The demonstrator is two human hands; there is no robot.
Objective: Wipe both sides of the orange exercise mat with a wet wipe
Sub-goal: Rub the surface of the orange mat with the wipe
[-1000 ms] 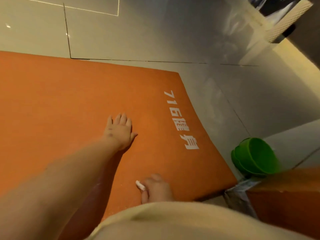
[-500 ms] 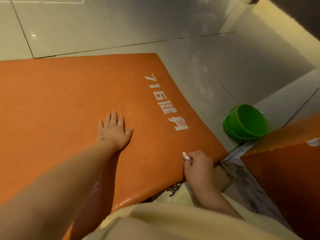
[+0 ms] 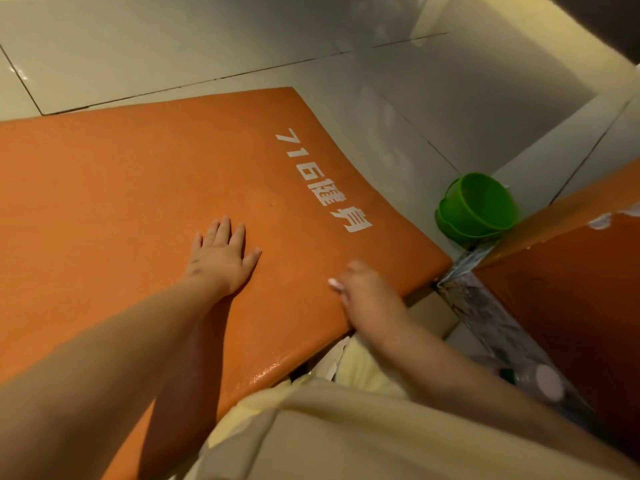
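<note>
Pale glossy floor tiles (image 3: 207, 46) with dark grout lines run across the top of my feed, from 10 through 2 o'clock. The orange exercise mat (image 3: 121, 202) lies on them and fills the frame from centre out to 9 o'clock, with its far right corner near 12 and its near right corner at about 4. White lettering (image 3: 322, 181), "716" plus two characters, runs along the mat's right edge just above centre. The left hand (image 3: 221, 258) sits just off centre toward 9. It is palm down and flat on the mat, fingers straight and slightly spread, thumb out to the side, holding nothing. The right hand (image 3: 363, 292) is at 5 o'clock from centre, on the mat close to its near edge and somewhat motion-blurred. Its fingers are curled into a loose fist around the wet wipe (image 3: 335, 283). Only a small white wad of the wipe shows, poking out on the side facing the left hand, and it lies against the mat surface. A glistening patch marks the mat's near edge at 6 o'clock. A green bucket (image 3: 478, 206) stands on the tiles at 3 o'clock, just beyond the mat's right edge, tipped so I see into it. A second orange surface (image 3: 571, 306) fills the 4 o'clock side, with a plastic-wrapped strip (image 3: 485, 306) along its left border. A pale garment (image 3: 346, 427) covers the bottom at 6.
</note>
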